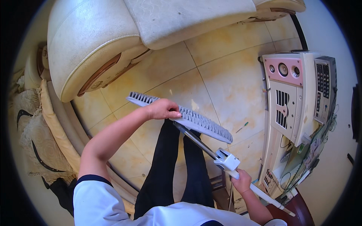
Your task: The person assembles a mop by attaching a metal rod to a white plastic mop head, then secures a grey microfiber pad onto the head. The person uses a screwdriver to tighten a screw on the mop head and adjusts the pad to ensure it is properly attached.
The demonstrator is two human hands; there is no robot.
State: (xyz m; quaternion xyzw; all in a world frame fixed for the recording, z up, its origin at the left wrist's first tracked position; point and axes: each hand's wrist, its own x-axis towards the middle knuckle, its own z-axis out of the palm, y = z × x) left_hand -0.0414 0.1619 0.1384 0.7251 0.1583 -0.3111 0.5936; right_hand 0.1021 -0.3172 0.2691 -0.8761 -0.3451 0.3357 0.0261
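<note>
A flat mop is raised slantwise in front of my legs, its long head turned so the grey fringed pad [205,121] faces up and away. My left hand [164,109] is closed on the middle of this pad, with thumb and fingers pinching its near edge. From beneath the head the metal pole [197,142] runs down to the right into a white plastic block [227,161]. Just below that block, my right hand [241,180] wraps round the white handle [267,197]. Its lower end reaches past my right forearm.
A cream leather sofa [90,34] stands ahead, and a cushioned seat [62,128] lines the left side. On the right are a pink-fronted speaker cabinet [283,69] and a stereo unit [325,86] with loose cables. A small green-tipped stick [242,127] lies on the tiled floor [233,83].
</note>
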